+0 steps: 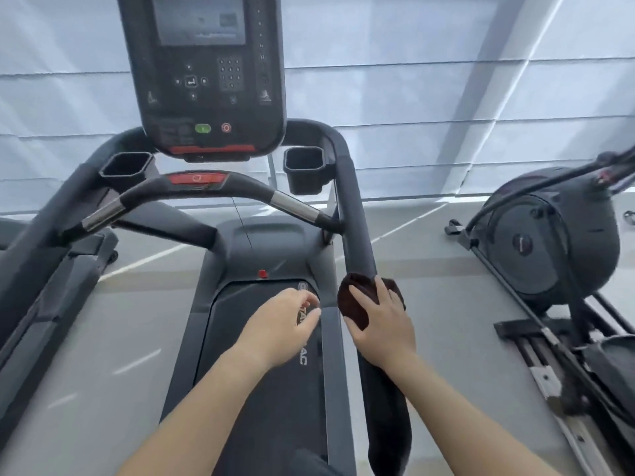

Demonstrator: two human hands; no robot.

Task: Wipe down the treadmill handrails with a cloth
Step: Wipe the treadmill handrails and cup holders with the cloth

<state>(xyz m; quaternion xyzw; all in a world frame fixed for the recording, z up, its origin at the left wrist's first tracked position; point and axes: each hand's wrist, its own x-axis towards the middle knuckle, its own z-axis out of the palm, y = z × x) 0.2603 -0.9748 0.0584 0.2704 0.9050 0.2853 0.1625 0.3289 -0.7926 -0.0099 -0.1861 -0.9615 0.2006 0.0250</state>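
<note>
Head cam only. Had the right hand (381,324) clamped over the right handrail (357,228), fingers (383,290) closed on the dark cloth (354,304), wrapped round the rail so presumably both sides got rubbed in one pass. Sat about midway along, so probably partway through that rail. Left hand (285,324) hung free above the belt (261,389), fingers loosely curled, gripping nothing, likely just out of the way. Left handrail (44,235) not touched, far from the cloth. Console (202,73) straight ahead.
</note>
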